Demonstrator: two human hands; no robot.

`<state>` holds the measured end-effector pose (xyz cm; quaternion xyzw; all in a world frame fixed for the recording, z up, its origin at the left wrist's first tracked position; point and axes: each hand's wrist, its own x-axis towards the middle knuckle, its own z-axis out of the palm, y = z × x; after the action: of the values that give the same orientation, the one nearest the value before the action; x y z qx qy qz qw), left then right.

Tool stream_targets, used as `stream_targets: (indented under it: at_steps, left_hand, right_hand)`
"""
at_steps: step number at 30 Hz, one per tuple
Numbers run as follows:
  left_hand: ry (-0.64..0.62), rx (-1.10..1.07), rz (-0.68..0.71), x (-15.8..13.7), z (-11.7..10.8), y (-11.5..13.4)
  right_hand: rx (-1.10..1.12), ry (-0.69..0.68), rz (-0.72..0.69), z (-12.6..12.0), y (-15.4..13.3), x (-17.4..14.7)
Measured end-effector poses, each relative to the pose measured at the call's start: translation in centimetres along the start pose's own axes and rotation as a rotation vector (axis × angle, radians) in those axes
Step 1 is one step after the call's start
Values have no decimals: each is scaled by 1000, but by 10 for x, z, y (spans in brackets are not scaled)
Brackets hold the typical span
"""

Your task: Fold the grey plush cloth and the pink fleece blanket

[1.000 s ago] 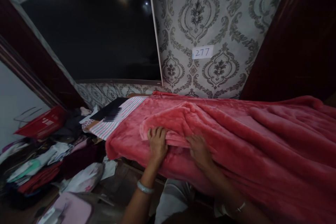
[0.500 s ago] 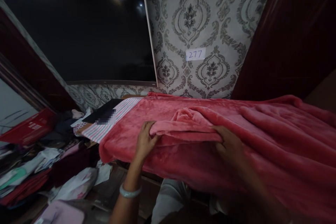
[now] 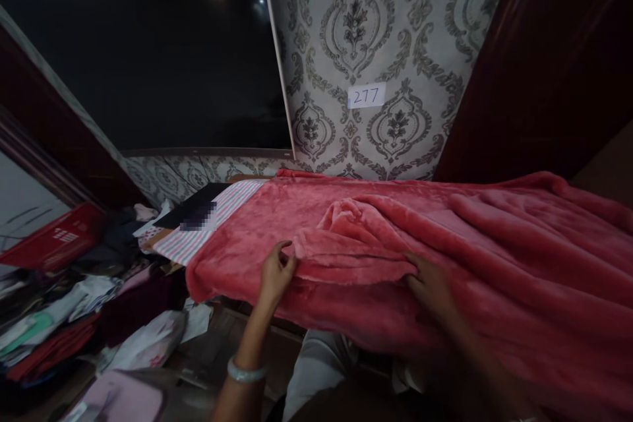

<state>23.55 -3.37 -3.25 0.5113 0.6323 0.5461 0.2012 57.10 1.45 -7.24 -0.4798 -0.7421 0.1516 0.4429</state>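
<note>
A pinkish-red plush blanket (image 3: 291, 204) lies spread over the long surface before me, with loose folds bunched at its middle and right. One layered fold (image 3: 351, 267) of it stretches between my two hands. At that fold's left end is my left hand (image 3: 277, 273), thumb and index finger curved and apart, with no cloth visibly caught between them. My right hand (image 3: 429, 283) pinches the fold's right end between thumb and fingers. A pale bracelet (image 3: 246, 370) circles my left wrist.
A striped cloth (image 3: 185, 244) and a black flat item (image 3: 188, 204) lie left of the blanket. Piled clothes (image 3: 84, 300), a red basket (image 3: 54, 237) and a pink item (image 3: 119, 399) occupy the lower left. Behind hangs a large dark screen (image 3: 163, 59).
My left hand has loosened from the fold's left end, its fingers parting. The fold has dropped lower and flattened onto the blanket. My right hand remains on its end, slightly lower.
</note>
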Motion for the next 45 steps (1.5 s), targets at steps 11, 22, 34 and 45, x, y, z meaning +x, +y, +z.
stream_targets:
  at_steps: [11,22,34,45]
  left_hand:
    - [-188,-804,-404,-12,-10,22]
    - [-198,-759,-197,-14,-3,23]
    - [251,52,477,-9,7,36]
    - [-5,0,400,24,-3,55]
  right_hand:
    - [71,-117,-129,-39,-17,10]
    - [108,-267,-440,63,-124,65]
    - [151,-170,-354,60,-145,61]
    - [107,-234,-325,32,-134,44]
